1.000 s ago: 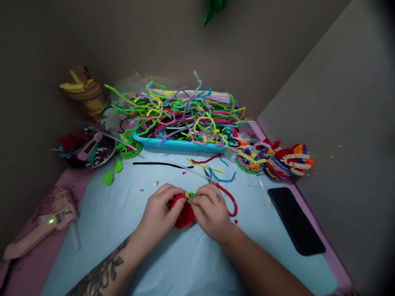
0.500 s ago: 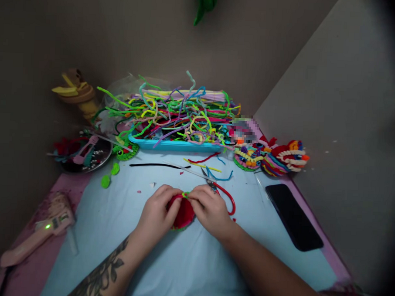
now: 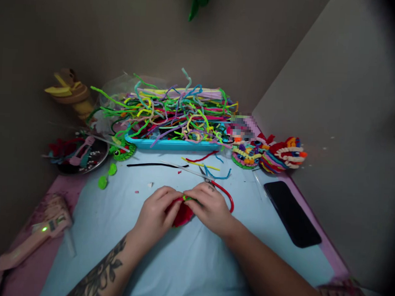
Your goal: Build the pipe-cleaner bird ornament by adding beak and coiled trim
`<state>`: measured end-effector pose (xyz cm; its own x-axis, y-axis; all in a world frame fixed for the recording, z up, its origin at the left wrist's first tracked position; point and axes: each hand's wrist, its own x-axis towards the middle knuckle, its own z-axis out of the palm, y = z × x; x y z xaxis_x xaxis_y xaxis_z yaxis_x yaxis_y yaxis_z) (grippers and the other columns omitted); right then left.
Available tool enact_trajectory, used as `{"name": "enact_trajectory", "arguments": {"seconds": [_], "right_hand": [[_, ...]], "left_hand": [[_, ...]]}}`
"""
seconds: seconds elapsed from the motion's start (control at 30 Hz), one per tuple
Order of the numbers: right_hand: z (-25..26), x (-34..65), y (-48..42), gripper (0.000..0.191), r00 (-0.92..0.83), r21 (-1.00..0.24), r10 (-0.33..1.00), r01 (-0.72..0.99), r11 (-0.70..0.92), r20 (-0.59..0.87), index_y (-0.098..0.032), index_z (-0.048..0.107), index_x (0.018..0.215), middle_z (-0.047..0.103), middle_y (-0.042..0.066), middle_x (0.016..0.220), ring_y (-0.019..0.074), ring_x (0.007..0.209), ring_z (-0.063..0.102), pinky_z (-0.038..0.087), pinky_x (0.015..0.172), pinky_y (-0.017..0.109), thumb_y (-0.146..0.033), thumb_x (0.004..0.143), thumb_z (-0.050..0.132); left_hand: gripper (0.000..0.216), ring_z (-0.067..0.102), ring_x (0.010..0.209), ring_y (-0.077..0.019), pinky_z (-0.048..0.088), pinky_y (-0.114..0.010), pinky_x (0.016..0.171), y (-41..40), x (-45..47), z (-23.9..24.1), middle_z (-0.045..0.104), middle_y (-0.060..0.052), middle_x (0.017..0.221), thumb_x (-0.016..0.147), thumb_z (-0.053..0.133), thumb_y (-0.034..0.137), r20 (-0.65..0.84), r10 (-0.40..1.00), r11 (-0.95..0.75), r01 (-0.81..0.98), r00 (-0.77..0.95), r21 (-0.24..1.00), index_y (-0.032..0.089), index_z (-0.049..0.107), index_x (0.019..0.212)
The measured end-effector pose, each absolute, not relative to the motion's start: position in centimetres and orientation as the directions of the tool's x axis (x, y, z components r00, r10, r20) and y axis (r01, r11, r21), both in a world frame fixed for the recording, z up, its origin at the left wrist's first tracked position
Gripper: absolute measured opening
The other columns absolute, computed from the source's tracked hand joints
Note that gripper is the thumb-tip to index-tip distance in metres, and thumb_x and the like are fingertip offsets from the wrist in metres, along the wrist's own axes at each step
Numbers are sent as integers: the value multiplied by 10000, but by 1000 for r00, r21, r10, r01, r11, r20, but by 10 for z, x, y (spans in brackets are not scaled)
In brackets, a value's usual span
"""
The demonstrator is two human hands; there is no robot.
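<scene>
Between my hands is a round red craft piece (image 3: 183,216) with a green edge, made of fuzzy pipe cleaner. My left hand (image 3: 160,210) pinches its upper left rim between thumb and fingers. My right hand (image 3: 210,208) pinches the upper right rim, where a bit of green pipe cleaner (image 3: 186,198) shows between the fingertips. Much of the piece is hidden behind my fingers. Just beyond my right hand lie scissors (image 3: 226,192) with red handles, partly covered by that hand. Loose blue, red and yellow pipe cleaners (image 3: 201,163) and a black one (image 3: 151,165) lie farther back.
A blue tray (image 3: 174,145) heaped with pipe cleaners stands at the back. Left are a metal bowl (image 3: 100,159), green pieces (image 3: 102,182) and a pink glue gun (image 3: 33,241) with a lit green light. Right are a phone (image 3: 293,213) and colourful finished crafts (image 3: 280,156).
The view has shifted slightly, moving the surroundings a little left. My right fingers have moved in closer to the left ones at the rim, and the red piece looks more tilted.
</scene>
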<state>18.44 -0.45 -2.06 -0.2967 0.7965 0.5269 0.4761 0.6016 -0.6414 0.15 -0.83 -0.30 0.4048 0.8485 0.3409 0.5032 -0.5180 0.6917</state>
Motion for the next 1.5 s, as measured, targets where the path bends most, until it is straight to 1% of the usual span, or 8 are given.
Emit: {"name": "enact_trajectory", "arguments": {"seconds": [0.13,0.33,0.6,0.7,0.83,1.0,1.2,1.5], "right_hand": [[-22,182,-7,165,-301,-570,783,553,608,544,-199,631,1016,619,52,803,177,771,576,490,722,315,-156,879,549],[-17,181,-8,81,-287,-570,800,580,583,526,-181,618,879,600,49,765,179,751,567,473,710,314,-170,889,538],[-14,181,-8,128,-325,-531,780,588,610,535,-184,596,884,600,56,789,186,772,544,473,732,335,-173,921,474],[-15,180,-7,123,-306,-547,788,586,598,534,-183,594,882,597,58,793,187,780,549,475,733,336,-162,915,476],[-15,180,-7,96,-288,-567,806,591,574,516,-187,586,951,608,67,853,192,840,562,474,774,337,-170,905,504],[-12,182,-8,80,-332,-559,804,586,586,494,-192,578,895,596,57,834,191,823,554,465,774,339,-160,900,505],[-9,181,-7,71,-318,-625,827,544,560,464,-190,552,831,577,51,805,193,815,546,469,737,327,-131,867,535],[-10,181,-9,152,-391,-500,754,574,648,528,-186,573,842,588,60,778,196,759,508,474,726,358,-118,905,453]], "left_hand": [[169,584,811,-139,486,-252,726,-8,3,-4,602,-52,879,878,504,130,336,851,-515,515,404,685,166,610,1005],[199,587,809,-135,493,-246,715,-8,0,-4,598,-54,885,878,496,126,348,828,-548,508,440,664,168,611,1034],[193,594,797,-139,500,-247,716,-9,1,-6,601,-62,871,880,493,128,337,839,-535,536,427,653,147,621,1023],[192,595,788,-140,501,-244,702,-10,2,-6,602,-63,863,882,489,127,342,843,-532,552,415,642,145,620,1021],[195,594,799,-149,504,-257,701,-10,1,-8,609,-67,882,882,495,129,388,826,-564,578,410,590,156,616,1032],[190,590,791,-157,509,-271,690,-10,2,-10,622,-68,872,882,493,127,453,786,-616,596,421,515,162,619,1019],[186,589,777,-159,510,-278,691,-11,3,-9,628,-65,857,887,486,136,465,779,-623,611,421,489,170,628,1002],[198,592,784,-167,515,-281,692,-13,4,-7,625,-76,862,880,483,124,446,784,-618,601,431,506,157,625,1014]]}}
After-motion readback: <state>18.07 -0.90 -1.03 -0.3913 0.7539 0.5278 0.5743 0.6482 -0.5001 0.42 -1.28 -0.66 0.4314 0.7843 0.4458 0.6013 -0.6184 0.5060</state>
